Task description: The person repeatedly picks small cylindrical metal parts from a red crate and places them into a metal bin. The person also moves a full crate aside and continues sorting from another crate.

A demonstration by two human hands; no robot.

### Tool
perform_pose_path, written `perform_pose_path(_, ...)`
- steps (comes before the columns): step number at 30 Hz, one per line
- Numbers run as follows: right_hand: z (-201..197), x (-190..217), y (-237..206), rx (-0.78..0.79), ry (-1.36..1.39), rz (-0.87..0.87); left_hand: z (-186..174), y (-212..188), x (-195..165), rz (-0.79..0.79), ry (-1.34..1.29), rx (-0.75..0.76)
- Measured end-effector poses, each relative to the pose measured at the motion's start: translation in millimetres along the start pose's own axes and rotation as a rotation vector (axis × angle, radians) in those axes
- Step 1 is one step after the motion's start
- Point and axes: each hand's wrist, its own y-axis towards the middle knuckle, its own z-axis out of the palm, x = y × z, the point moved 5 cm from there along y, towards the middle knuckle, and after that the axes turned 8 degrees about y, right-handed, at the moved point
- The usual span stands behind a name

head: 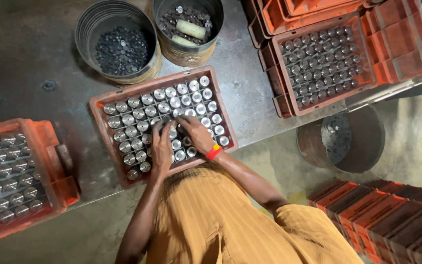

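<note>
Nearest the camera is the person's mustard-yellow striped shirt (211,220), from which both bare forearms reach forward to the metal work table (25,49). The left hand (162,149) lies palm down in the red plastic crate (101,105), its fingers loosely curled over the tops of the shiny metal cylinders (142,112) that stand upright in rows; whether it has pinched one cannot be told, since the fingertips hide what is under them. The right hand (197,134), with a red and yellow wristband (214,152), rests just beside it, fingers bent down among the same cylinders near the crate's middle, its hold equally hidden. To the left a second orange crate (50,146) of cylinders is cut off by the frame edge. Beyond the hands stand two round metal tins: the left tin (86,24) holds small dark discs, the right tin (211,14) dark bits and two pale rolls. At the far right, a stacked crate (367,63) holds smaller dark parts, above a floor bucket (372,142) and blurred empty crates (391,215).
</note>
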Motion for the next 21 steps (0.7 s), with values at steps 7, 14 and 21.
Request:
perform_pose_path(7, 11.7, -8.6, -21.3, 0.102, -0.232, 0.059, 19.7, -16.3, 9.6, -0.274, 0.401, 0.178)
perform_pose_path(14, 26.6, -33.4, -5.9, 0.004, -0.106, 0.009, 47.6, 5.9, 19.4, -0.122, 0.472, 0.159)
perform_pose_path(21, -62.0, -36.5, -1.6, -0.030, 0.220, 0.189, -14.4, 7.9, 46.3, -0.133, -0.220, 0.017)
